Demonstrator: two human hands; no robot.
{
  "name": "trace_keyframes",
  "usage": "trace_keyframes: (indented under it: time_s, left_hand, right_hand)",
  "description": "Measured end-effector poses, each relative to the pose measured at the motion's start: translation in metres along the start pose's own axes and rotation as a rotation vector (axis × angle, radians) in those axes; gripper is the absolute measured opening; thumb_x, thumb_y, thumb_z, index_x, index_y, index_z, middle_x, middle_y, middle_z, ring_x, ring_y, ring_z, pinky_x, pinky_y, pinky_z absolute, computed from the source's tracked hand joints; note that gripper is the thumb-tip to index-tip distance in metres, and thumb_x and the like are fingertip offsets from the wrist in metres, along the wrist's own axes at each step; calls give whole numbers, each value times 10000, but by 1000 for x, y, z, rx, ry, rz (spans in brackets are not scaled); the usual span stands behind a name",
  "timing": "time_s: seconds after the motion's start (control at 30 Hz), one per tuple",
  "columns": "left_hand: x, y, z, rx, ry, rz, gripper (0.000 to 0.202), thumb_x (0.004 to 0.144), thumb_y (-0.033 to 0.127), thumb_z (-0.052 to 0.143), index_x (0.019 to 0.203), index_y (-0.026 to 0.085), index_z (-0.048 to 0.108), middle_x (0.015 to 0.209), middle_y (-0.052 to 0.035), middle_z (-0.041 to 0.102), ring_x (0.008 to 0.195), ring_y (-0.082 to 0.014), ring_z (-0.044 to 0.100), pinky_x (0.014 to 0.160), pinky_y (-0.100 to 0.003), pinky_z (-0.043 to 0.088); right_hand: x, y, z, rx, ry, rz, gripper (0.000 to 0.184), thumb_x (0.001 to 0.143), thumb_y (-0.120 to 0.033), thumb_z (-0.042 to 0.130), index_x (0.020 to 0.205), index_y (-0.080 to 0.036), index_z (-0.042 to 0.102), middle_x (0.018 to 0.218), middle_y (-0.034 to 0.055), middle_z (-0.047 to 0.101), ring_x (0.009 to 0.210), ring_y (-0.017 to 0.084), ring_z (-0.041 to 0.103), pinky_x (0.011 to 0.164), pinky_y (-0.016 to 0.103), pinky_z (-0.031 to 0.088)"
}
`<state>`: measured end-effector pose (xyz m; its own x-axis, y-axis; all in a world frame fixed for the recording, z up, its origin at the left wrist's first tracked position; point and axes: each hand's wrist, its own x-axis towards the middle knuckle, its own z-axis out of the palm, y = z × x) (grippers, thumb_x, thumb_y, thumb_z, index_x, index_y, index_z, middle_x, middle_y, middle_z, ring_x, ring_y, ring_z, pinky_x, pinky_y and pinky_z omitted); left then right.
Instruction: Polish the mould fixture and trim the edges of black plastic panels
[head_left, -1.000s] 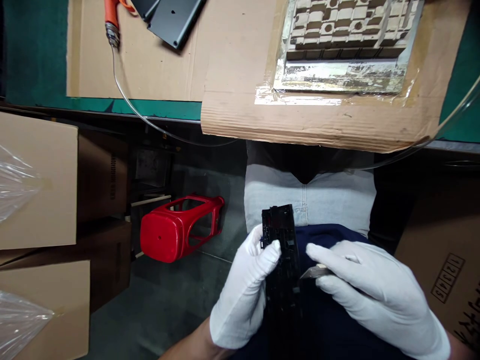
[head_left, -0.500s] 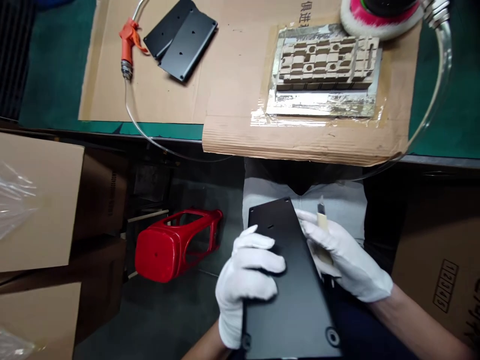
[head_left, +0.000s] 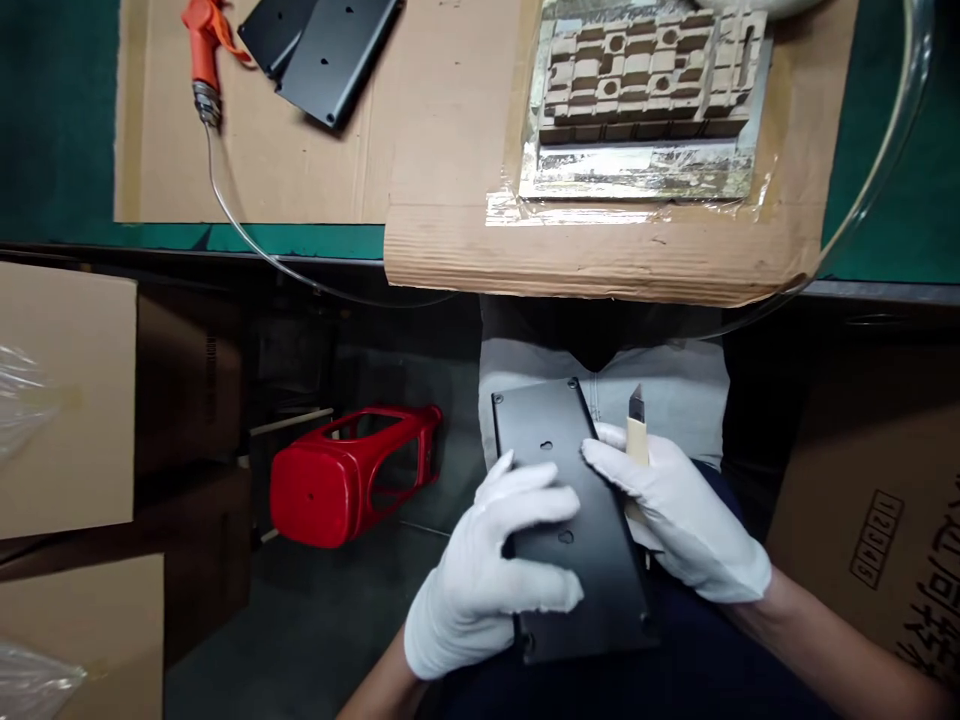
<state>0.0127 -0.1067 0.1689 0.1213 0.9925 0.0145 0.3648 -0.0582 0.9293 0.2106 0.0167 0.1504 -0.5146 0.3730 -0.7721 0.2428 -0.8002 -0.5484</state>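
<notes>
A black flat panel with keyhole slots and corner holes is tilted above my lap, its long side running away from me. My left hand, in a white glove, lies over its left edge with fingers spread on or just above the face. In a white glove too, my right hand grips the panel's right edge with the thumb on top. It also holds a cream-handled utility knife, blade pointing up and away from me. The fingers under the panel are hidden.
Ahead, a cardboard-covered bench bears a tan grooved block, an orange air gun with hose, and two more black panels. A red stool lies on the floor at left, near cardboard boxes.
The panel has been turned or tilted, and slots now show on its face. My left fingers have spread and shifted. The right hand keeps the knife; the view has shifted downward.
</notes>
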Motion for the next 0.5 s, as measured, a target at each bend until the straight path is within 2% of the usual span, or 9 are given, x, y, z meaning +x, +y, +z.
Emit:
trace_keyframes:
  time_s: [0.07,0.1,0.17,0.2,0.27,0.33,0.4,0.43,0.5]
  left_hand:
    - [2,2,4,-69,193,-161,417,922,101,711,1230,381,732,1558,-15,523,1511,-270,417,1290,-463,320]
    - [6,4,5,-170,315,-275,508,919,102,715,1324,406,683,1591,-20,486,1517,-275,409,1263,-450,376]
    - [15,8,9,-476,520,-568,573,954,207,707,1473,402,563,1591,-54,489,1473,-291,470,1196,-433,469]
    - [20,11,11,-636,568,-722,596,957,276,719,1512,375,524,1569,-75,515,1438,-304,511,1177,-435,489]
    - [27,16,16,-871,543,-966,677,906,353,793,1523,297,523,1493,-115,589,1352,-330,589,1151,-445,511]
    - [28,21,21,-1000,485,-1072,706,836,325,865,1472,214,579,1394,-145,659,1270,-342,643,1131,-455,524]
    - [24,25,25,-1062,517,-1115,646,821,285,876,1407,177,627,1302,-144,708,1185,-318,689,1080,-430,557]
    - [21,27,25,-1083,559,-1134,608,837,287,864,1390,177,636,1269,-134,722,1143,-296,706,1048,-406,575]
    - [17,31,24,-1131,624,-1171,555,863,299,842,1372,201,644,1223,-104,738,1058,-248,731,987,-356,598]
  right_hand:
    - [2,0,1,39,-16,17,328,969,-538,622,869,-228,579,618,-40,461,466,109,369,456,245,390]
    - [2,-1,2,61,-24,27,315,969,-516,630,864,-224,575,661,-29,483,514,112,402,491,240,413]
    - [1,-5,5,56,-21,32,317,971,-491,642,840,-214,560,723,-20,500,586,111,428,522,222,412]
    - [-1,-6,7,41,-18,36,334,967,-490,656,821,-210,545,727,-23,494,594,104,420,514,211,392]
    - [-6,-5,8,-28,-54,41,381,957,-502,681,781,-204,523,700,-32,491,584,97,421,507,204,376]
    - [-12,1,6,-114,-158,25,379,986,-529,636,800,-204,580,630,-32,515,583,116,491,603,231,472]
    - [-19,10,0,-188,-216,-14,388,1039,-554,531,979,-205,690,582,-19,553,636,161,593,782,301,552]
    - [-23,16,-4,-227,-199,-48,430,1060,-557,476,1112,-199,708,585,-9,572,671,181,627,840,334,563]
    - [-29,27,-11,-345,-114,-158,474,1090,-523,411,1335,-207,665,702,21,637,749,190,656,842,341,571]
